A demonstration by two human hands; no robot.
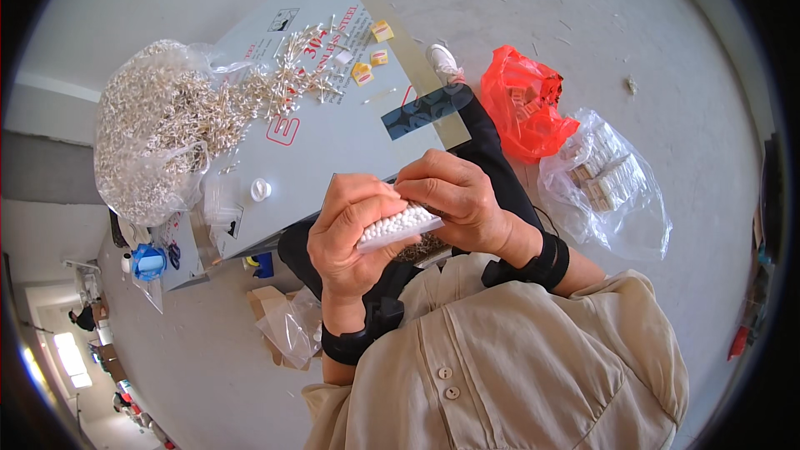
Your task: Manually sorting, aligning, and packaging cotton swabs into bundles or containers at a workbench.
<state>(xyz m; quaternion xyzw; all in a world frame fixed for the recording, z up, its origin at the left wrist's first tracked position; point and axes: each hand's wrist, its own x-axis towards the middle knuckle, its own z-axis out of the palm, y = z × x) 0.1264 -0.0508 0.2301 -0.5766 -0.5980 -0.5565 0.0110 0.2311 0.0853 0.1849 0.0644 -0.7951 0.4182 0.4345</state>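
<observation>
A small clear pack of cotton swabs (402, 225) is held up in front of my body, its rows of white tips facing me. My left hand (346, 221) wraps round its left side, thumb along the lower edge. At the upper right end, the fingers of my right hand (457, 196) pinch together on the same pack; what the fingertips grip there is partly hidden. Beyond my hands, loose cotton swabs (287, 75) lie scattered on the table (325, 146). They spill from a large clear bag of swabs (154, 129) at the left.
Small yellow boxes (362, 74) and a round white container (261, 190) sit on the table. To the right, a red plastic bag (523, 108) and a clear bag of packs (608, 179) rest on the floor. An open cardboard box (271, 317) stands at lower left.
</observation>
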